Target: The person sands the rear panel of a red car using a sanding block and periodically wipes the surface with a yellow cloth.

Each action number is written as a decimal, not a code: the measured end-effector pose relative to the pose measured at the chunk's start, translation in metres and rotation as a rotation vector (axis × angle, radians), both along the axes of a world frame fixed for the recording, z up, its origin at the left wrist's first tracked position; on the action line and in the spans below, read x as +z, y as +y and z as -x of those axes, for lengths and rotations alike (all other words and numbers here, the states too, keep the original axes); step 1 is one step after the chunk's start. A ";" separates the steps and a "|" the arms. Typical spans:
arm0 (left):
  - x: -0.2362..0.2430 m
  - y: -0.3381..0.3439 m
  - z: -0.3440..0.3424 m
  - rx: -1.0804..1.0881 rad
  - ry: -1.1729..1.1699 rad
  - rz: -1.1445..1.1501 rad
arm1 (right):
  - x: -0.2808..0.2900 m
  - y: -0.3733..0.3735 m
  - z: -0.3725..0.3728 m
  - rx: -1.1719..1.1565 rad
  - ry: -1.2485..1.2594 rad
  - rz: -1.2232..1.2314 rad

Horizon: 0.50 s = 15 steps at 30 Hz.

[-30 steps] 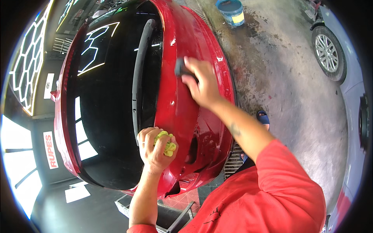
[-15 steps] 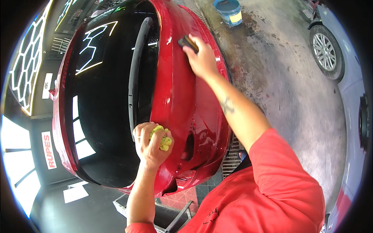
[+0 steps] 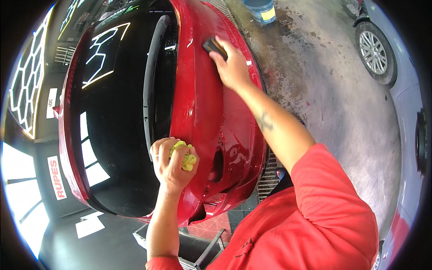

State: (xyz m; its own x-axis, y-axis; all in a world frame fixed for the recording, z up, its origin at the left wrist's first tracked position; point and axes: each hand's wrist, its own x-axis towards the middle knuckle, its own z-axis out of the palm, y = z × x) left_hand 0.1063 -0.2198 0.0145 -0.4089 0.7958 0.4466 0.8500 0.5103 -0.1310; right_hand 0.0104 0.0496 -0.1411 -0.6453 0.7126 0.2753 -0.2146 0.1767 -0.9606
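Observation:
A red car body (image 3: 204, 99) with wet-looking, glossy paint lies in front of me, its dark window glass (image 3: 114, 162) on the left. My right hand (image 3: 231, 65) is closed around a small dark block with a brownish side (image 3: 214, 47) and holds it against the red panel beyond the middle. Nearer to me, my left hand (image 3: 171, 164) grips a crumpled yellow-green cloth (image 3: 185, 156) by the panel's edge, beside the glass. A grey wiper arm (image 3: 153, 81) runs along the glass, its near end by my left fingers. The block's underside is hidden.
A blue bucket (image 3: 261, 10) with a yellow label stands on the wet-stained concrete floor (image 3: 324, 112) at the far right. Another car's wheel (image 3: 375, 53) is at the right. A metal frame (image 3: 209, 249) stands low near me. An opening (image 3: 217, 165) shows in the panel.
The view has shifted slightly, so the car, bucket and wheel sit a little farther left or higher. Both hands keep their grips; the right hand with the block stays on nearly the same spot.

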 end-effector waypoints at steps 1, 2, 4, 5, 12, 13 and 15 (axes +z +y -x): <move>0.000 0.000 -0.001 0.000 -0.001 0.003 | -0.006 -0.007 -0.005 -0.008 -0.001 0.028; -0.001 -0.004 -0.004 0.019 0.000 0.002 | -0.013 -0.045 -0.040 -0.061 0.042 -0.043; 0.001 -0.011 -0.008 0.033 -0.005 0.002 | -0.029 -0.113 -0.129 0.014 0.089 -0.149; 0.001 -0.011 -0.009 0.032 -0.010 0.006 | -0.021 -0.121 -0.159 0.082 0.071 -0.157; 0.001 -0.001 -0.001 -0.018 -0.012 -0.008 | 0.013 0.065 0.061 0.020 -0.134 -0.015; 0.003 -0.002 -0.003 -0.013 -0.018 -0.009 | 0.012 0.053 0.058 -0.014 -0.092 -0.068; 0.002 -0.006 -0.011 0.015 -0.037 -0.007 | 0.006 -0.006 0.006 -0.051 -0.001 -0.114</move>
State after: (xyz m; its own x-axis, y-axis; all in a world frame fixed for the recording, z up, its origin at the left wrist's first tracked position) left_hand 0.1169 -0.2257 0.0162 -0.4369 0.7865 0.4364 0.8465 0.5236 -0.0963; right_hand 0.0044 0.0441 -0.1354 -0.6089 0.7088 0.3562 -0.2018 0.2958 -0.9337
